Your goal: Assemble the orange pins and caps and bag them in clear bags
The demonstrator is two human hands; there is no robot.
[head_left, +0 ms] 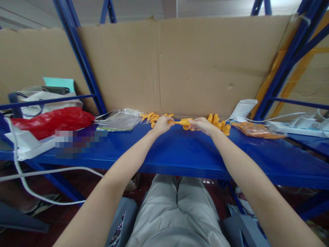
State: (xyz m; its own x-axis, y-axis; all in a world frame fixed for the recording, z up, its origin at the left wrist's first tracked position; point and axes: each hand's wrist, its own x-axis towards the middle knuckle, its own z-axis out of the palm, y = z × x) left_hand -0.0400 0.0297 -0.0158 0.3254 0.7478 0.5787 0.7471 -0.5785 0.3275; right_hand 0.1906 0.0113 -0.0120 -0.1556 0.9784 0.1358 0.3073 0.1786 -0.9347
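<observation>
Above the blue shelf top (180,151), both my hands are on one orange plastic piece (184,121) with a thin ribbed stem at its left end. My left hand (163,125) pinches the stem end, fingers closed. At the wider end, my right hand (202,125) is closed on the body. The piece's exact kind is too small to make out. Behind my left hand lies a pile of small orange parts (150,117) with what look like metal chains. Several larger orange pieces (218,122) stand just beyond my right hand.
Clear plastic bags (120,120) lie left, beside a red bag (56,120) and white power strip (38,146). To the right are a bag of orange parts (259,129) and another power strip (295,127). Cardboard (192,68) backs the shelf; blue posts (82,58) flank it.
</observation>
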